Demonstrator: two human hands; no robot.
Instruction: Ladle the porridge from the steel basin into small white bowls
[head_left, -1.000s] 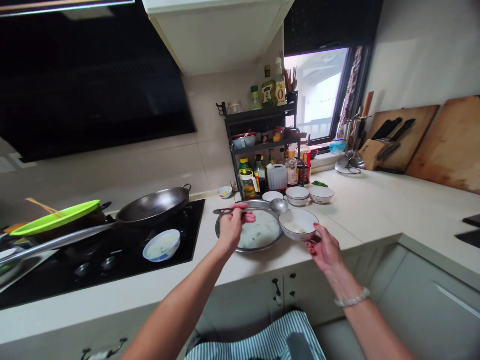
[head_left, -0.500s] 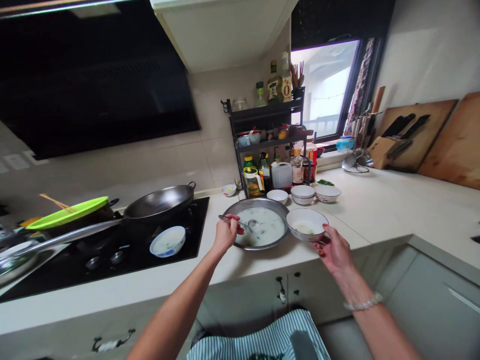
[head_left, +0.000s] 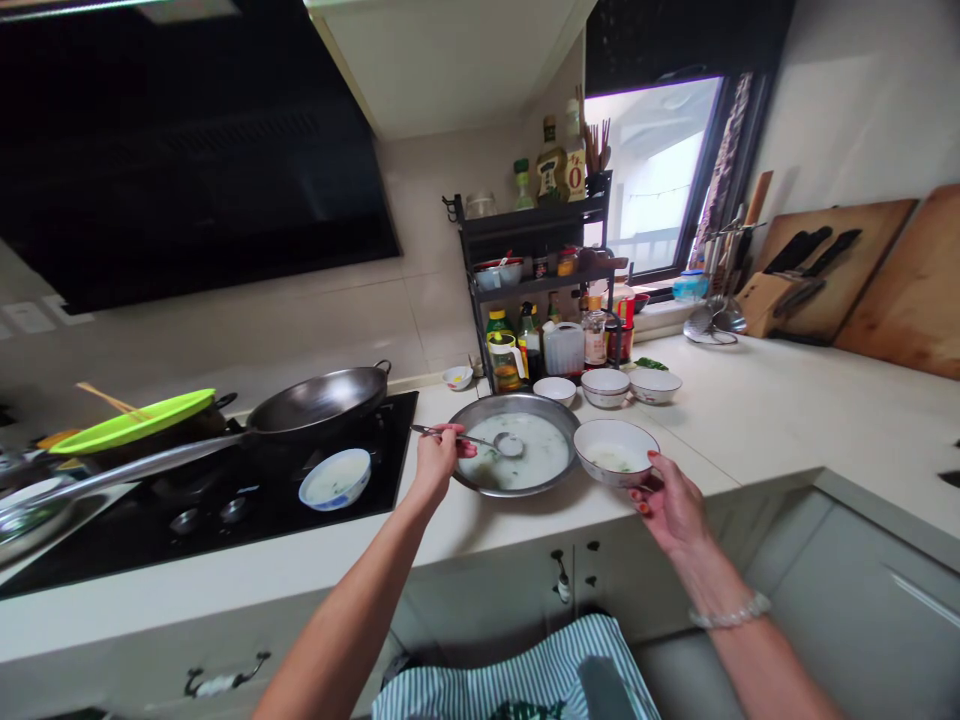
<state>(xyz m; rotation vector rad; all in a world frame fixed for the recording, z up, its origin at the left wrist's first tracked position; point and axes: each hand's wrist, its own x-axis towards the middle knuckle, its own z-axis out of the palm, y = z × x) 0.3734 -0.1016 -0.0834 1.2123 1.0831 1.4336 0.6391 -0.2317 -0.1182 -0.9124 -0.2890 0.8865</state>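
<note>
A wide metal basin (head_left: 480, 483) of white, milky soup with green bits stands on the counter before me. My left hand (head_left: 439, 458) is closed around the handle of a metal spoon (head_left: 509, 445), whose bowl is at the soup's surface and filled with white liquid. My right hand (head_left: 671, 500) grips the rim and side of a white bowl (head_left: 615, 455), held just right of the basin. A little of the soup with green bits lies in its bottom. Behind the basin sit a small white bowl (head_left: 556, 391), stacked bowls (head_left: 605, 388) and another bowl (head_left: 655, 386).
On the black stove (head_left: 285, 530) are a wok (head_left: 319, 402), a filled blue-and-white bowl (head_left: 335, 480) and a lime-green basket (head_left: 139, 425). A black rack (head_left: 536, 225) of bottles and jars backs the counter. A knife block (head_left: 769, 300) and cutting boards (head_left: 840, 260) stand right.
My left hand has moved slightly left, and the spoon's bowl now sits higher, showing liquid in it. My right hand still holds the bowl in nearly the same place.
</note>
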